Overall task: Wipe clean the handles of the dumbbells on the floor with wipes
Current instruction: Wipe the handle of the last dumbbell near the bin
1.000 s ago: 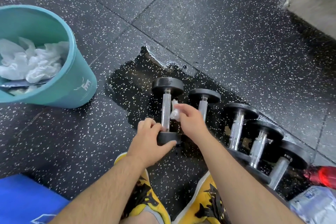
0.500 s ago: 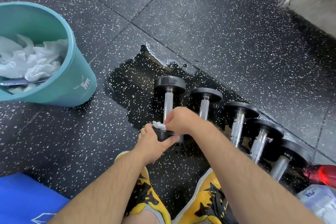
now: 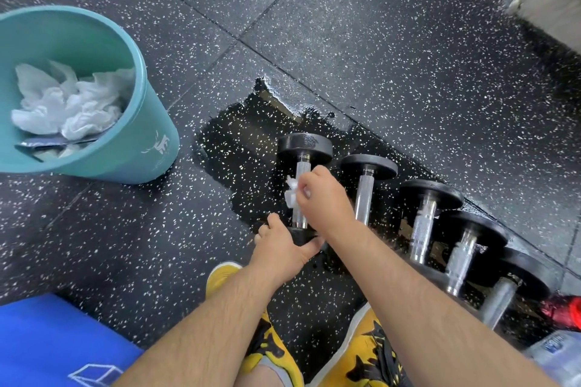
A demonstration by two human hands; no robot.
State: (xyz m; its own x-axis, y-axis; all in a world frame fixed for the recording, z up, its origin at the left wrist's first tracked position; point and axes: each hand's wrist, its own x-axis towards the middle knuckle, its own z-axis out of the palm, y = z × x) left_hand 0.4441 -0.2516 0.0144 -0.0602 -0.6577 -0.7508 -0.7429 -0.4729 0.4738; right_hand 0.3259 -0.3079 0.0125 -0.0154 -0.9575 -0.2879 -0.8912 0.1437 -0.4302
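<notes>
Several black dumbbells with chrome handles lie in a row on the speckled rubber floor. The leftmost dumbbell (image 3: 304,148) has its near end gripped by my left hand (image 3: 283,245). My right hand (image 3: 323,198) holds a crumpled white wipe (image 3: 290,193) wrapped against the middle of that dumbbell's handle. The neighbouring dumbbell (image 3: 367,173) lies just to the right, partly behind my right wrist. Others (image 3: 423,217) follow toward the lower right.
A teal bin (image 3: 138,141) with used white wipes stands at the left. A dark wet patch (image 3: 239,148) spreads under the dumbbells. A blue mat (image 3: 47,342) lies lower left, a red bottle (image 3: 566,311) and wipes packet (image 3: 556,352) lower right. My yellow shoes (image 3: 270,342) are below.
My right hand slid the wipe down to the handle's near end, then back up to its middle. My left hand kept its grip on the near weight.
</notes>
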